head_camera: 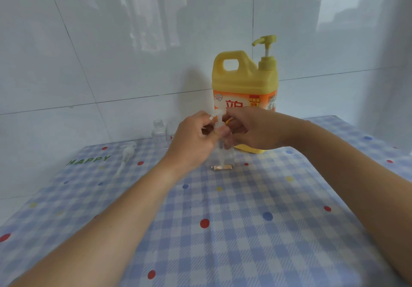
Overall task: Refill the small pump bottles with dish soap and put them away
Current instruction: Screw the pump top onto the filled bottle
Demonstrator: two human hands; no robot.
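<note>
While both hands meet over the small pump bottle (223, 158), it stands upright on the checked tablecloth (245, 220), just in front of the yellow dish soap jug (245, 79).

- Left hand (194, 140): fingers curled round the bottle's neck and shoulder, thumb across the front.
- Right hand (254, 130): fingers curled in from the other side, pinching at the pump head (217, 114) or the collar below it; which one, cannot tell.
- Key relation: the bottle's long axis is vertical, with the pump head directly above both grips and its dip tube running straight down inside. Any twist or lift runs along that axis. The hands are about equally near; my guess is the left steadies and the right turns.
- Bottle contents: only a thin amber layer at the base, so it looks nearly unfilled.
- Second small bottle (158, 130): open-necked, to the left near the tiled wall.
- Loose pump (127, 153): lying flat on the cloth beside it.

Hidden: the bottle's threads and collar behind the fingers, and the jug's lower front. Clear plastic against pale tile blurs the outlines.
</note>
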